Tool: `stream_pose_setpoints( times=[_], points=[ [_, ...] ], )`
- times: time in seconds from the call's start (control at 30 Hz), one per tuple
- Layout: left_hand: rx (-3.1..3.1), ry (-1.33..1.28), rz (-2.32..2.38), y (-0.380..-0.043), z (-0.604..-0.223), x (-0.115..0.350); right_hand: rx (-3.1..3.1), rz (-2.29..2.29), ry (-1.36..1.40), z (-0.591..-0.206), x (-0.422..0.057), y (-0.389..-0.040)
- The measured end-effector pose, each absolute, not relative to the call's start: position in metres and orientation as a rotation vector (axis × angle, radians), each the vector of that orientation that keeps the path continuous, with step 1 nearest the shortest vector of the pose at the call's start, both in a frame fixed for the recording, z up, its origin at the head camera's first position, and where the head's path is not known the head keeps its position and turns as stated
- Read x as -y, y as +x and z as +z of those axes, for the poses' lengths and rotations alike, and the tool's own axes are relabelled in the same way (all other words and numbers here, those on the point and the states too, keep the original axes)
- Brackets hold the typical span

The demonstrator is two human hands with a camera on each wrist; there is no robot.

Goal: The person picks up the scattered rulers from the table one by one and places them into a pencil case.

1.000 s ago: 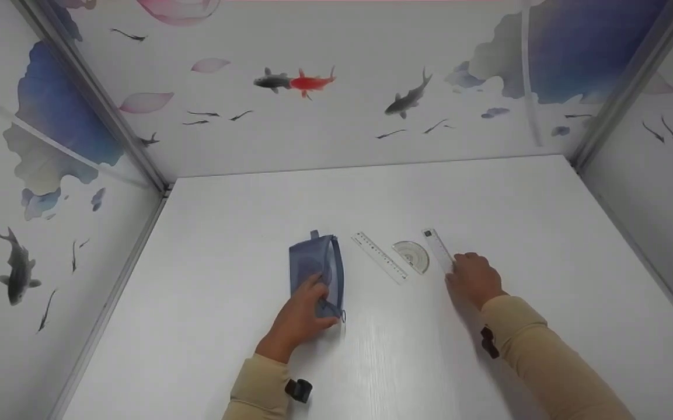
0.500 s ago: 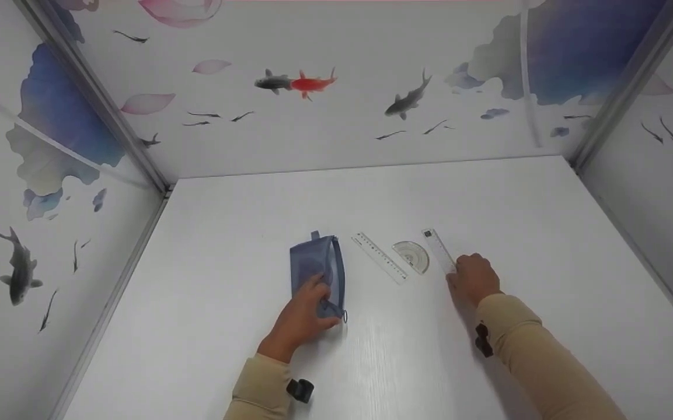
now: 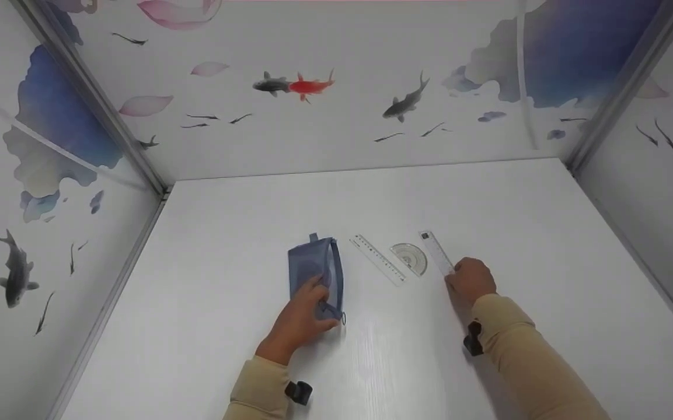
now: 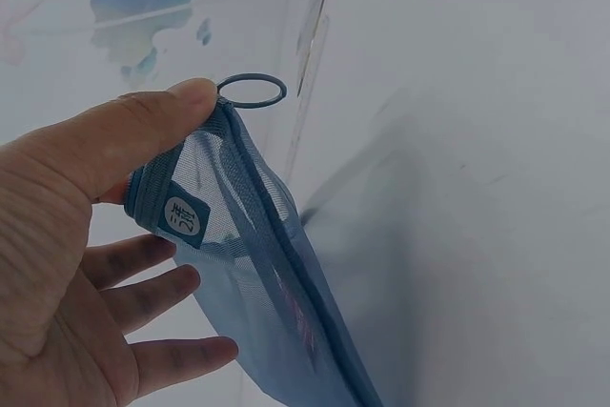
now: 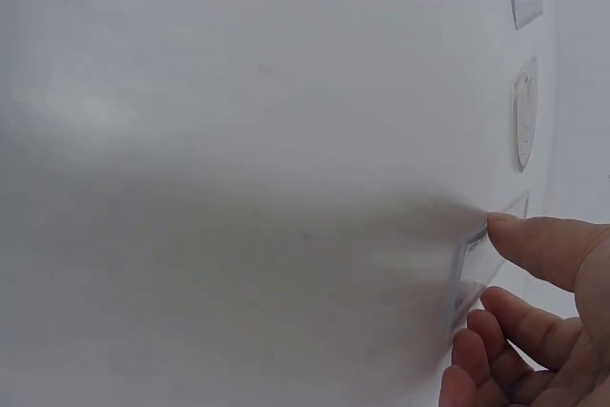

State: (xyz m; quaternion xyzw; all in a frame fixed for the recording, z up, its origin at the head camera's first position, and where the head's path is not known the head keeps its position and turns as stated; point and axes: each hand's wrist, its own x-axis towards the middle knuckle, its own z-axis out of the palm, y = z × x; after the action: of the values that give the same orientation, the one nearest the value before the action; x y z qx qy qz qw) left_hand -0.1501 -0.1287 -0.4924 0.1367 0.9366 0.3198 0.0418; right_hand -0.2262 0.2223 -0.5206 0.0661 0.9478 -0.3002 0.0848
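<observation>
A blue mesh zip pouch [image 3: 307, 259] lies in the middle of the table in the head view, its zipped side gaping towards the right. My left hand [image 3: 295, 321] pinches its near end; in the left wrist view, the thumb presses beside the zip's ring pull [image 4: 253, 91], and the other fingers spread loosely. At the right, my right hand [image 3: 472, 279] grips the near end of a clear ruler [image 3: 436, 251] between thumb and fingers. Between pouch and hand lie a second clear ruler [image 3: 378, 259] and a clear protractor [image 3: 410, 258].
The white table [image 3: 243, 216] meets a back wall [image 3: 324, 140] painted with fish and petals. Side walls with metal corner posts stand at left and right. Dark camera mounts [image 3: 299, 392] sit at the cuffs of both sleeves.
The right hand and forearm have shifted slightly to the left, with the ruler still in the fingers. The left hand and pouch stay in place, and the head view has tilted a little.
</observation>
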Motion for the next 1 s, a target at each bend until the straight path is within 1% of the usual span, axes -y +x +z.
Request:
stream_pose_setpoints(
  times=[0.73,1.0],
  points=[
    [-2.871,0.438,0.996,-0.152,-0.496,0.129,-2.826,-0.92,0.233,-0.525,-0.225,-0.225],
    [-2.866,0.422,1.015,-0.15,-0.495,0.128,-2.872,-0.987,0.17,-0.531,-0.23,-0.226]
  ],
)
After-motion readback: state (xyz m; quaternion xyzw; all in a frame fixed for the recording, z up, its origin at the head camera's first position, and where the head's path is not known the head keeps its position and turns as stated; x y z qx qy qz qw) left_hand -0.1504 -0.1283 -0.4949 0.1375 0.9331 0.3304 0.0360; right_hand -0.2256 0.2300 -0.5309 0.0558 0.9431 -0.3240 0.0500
